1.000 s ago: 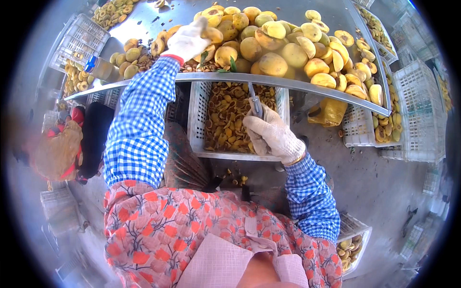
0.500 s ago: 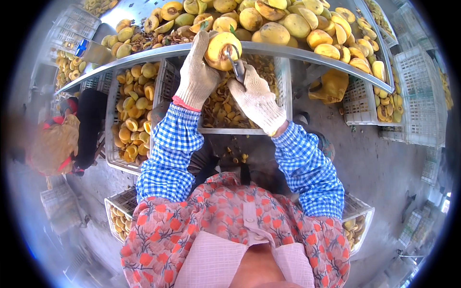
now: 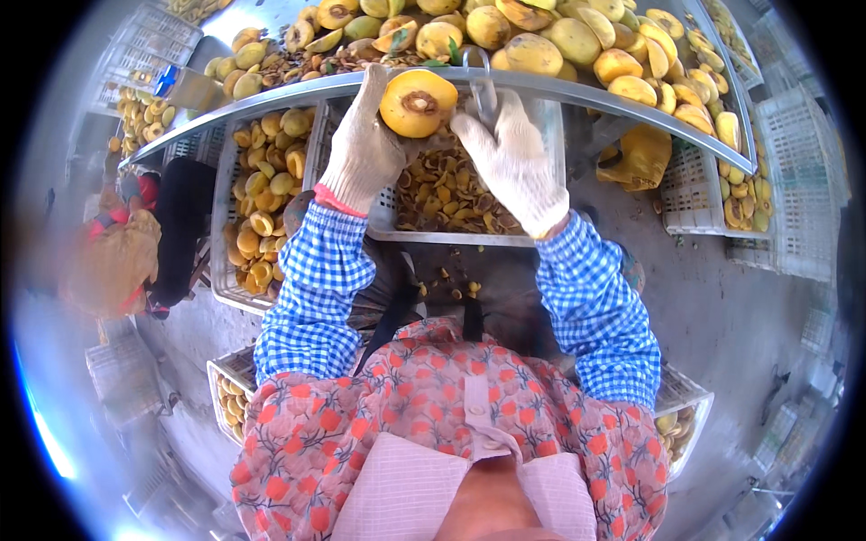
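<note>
In my gloved left hand [image 3: 365, 153] is a yellow peach half [image 3: 418, 103], cut face toward me, with a brown, rough ring round a paler spot at its middle. The fingers wrap its left and lower side. My gloved right hand [image 3: 516, 162] is closed on a metal pitting tool [image 3: 486, 97], whose curved loop points away from me. A gap separates the tool from the peach half. Both hands are at the near rim of the metal table [image 3: 298, 93], above a white crate [image 3: 451, 238] of peach scraps.
Peaches and cut halves [image 3: 568, 45] are heaped on the table, with brown bits [image 3: 289, 70] at left. A crate of peach halves [image 3: 262, 194] stands lower left. Stacked crates [image 3: 794, 189] and a yellow bag [image 3: 636, 158] are at right. Another person [image 3: 117, 252] is at far left.
My right hand has drawn the tool out of the peach half and moved right. The left hand has tilted the half so that its cut face shows more fully.
</note>
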`<state>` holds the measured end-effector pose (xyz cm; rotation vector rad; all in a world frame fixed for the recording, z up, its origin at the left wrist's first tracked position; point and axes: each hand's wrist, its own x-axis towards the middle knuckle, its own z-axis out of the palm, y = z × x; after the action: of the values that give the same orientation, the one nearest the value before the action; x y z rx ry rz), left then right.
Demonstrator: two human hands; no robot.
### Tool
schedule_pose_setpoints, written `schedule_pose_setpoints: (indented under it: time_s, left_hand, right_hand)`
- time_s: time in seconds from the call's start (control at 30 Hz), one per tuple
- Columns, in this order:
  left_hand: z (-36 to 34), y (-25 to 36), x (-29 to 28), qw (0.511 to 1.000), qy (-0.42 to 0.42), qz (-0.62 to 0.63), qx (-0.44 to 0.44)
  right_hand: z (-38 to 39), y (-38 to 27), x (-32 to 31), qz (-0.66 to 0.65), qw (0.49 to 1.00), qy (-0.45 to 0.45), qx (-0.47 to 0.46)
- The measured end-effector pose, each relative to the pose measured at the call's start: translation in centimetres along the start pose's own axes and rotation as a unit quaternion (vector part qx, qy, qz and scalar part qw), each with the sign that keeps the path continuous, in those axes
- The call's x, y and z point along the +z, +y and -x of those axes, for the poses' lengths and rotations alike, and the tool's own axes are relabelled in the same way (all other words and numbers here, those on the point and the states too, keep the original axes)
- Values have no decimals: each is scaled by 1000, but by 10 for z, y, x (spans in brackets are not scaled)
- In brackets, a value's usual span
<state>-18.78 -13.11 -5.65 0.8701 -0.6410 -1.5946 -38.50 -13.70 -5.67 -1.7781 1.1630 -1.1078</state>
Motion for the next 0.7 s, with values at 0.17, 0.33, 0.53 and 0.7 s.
schedule_pose_setpoints:
  time_s: [0.17,0.33,0.53,0.7]
  left_hand:
    - [-9,-6,-4,991,92,-46,82]
    - [-13,18,-18,677,115,-601,409]
    - [-32,71,-39,945,49,-147,288]
    - [-72,104,-94,819,218,-423,320]
  right_hand:
    - [14,4,24,149,980,-132,-26]
    - [-11,-12,51,136,986,-97,-22]
    - [-67,-50,91,107,982,-142,-63]
    - [-121,-71,111,202,936,-255,-132]
